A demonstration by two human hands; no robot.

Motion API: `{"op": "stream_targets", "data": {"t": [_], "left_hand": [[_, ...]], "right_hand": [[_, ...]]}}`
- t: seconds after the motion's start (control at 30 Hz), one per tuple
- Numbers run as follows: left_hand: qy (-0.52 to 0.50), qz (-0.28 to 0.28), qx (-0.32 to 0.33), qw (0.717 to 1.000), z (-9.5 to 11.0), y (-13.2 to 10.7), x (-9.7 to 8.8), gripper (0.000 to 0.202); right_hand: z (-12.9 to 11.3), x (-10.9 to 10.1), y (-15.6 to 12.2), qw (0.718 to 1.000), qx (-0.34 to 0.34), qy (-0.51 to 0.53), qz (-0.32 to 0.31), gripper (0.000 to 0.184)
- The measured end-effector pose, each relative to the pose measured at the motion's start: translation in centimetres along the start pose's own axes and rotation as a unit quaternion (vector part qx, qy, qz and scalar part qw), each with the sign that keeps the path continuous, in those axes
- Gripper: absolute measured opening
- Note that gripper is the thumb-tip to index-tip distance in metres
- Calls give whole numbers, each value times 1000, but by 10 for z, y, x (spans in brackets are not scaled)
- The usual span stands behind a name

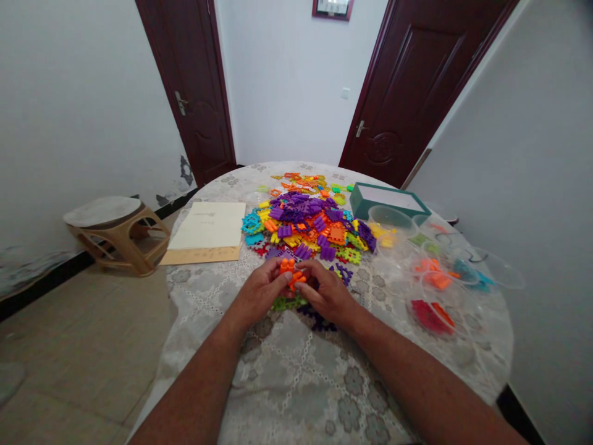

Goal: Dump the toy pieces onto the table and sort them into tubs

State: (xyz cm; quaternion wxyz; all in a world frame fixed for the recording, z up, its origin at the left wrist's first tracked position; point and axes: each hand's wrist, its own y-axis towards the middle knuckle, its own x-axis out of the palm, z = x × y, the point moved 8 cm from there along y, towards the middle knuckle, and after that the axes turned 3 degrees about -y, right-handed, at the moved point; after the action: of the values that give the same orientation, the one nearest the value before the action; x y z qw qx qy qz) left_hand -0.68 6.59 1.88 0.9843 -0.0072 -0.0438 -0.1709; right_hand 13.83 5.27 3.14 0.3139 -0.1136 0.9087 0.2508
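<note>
Both my hands meet at the near edge of a pile of plastic interlocking pieces in purple, orange, yellow, teal and green. My left hand and my right hand are both closed on orange pieces, fingertips pinched round them between the two hands. A green piece and a dark purple piece lie on the cloth under my hands.
The round table has a lace-patterned cloth. A cream paper sheet lies at the left. A teal box and several clear bowls holding sorted coloured pieces stand at the right. A tan stool stands on the floor at left.
</note>
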Motion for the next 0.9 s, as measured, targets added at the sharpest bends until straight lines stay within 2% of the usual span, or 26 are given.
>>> {"op": "stream_targets", "data": {"t": [0.2,0.43,0.6,0.9], "left_hand": [[44,-37,0,998,-9,-1,5,42],[-64,-51,-29,996,-11,-7,11,52],[-116,-95,-40,988,-10,-13,15,57],[3,-101,-54,993,-10,-4,10,66]], "right_hand": [[4,-5,1,1000,17,-2,9,20],[-8,-10,1,997,-16,-49,50,19],[-15,-10,0,995,-47,-59,65,15],[-19,-12,3,998,-57,-12,18,23]]}}
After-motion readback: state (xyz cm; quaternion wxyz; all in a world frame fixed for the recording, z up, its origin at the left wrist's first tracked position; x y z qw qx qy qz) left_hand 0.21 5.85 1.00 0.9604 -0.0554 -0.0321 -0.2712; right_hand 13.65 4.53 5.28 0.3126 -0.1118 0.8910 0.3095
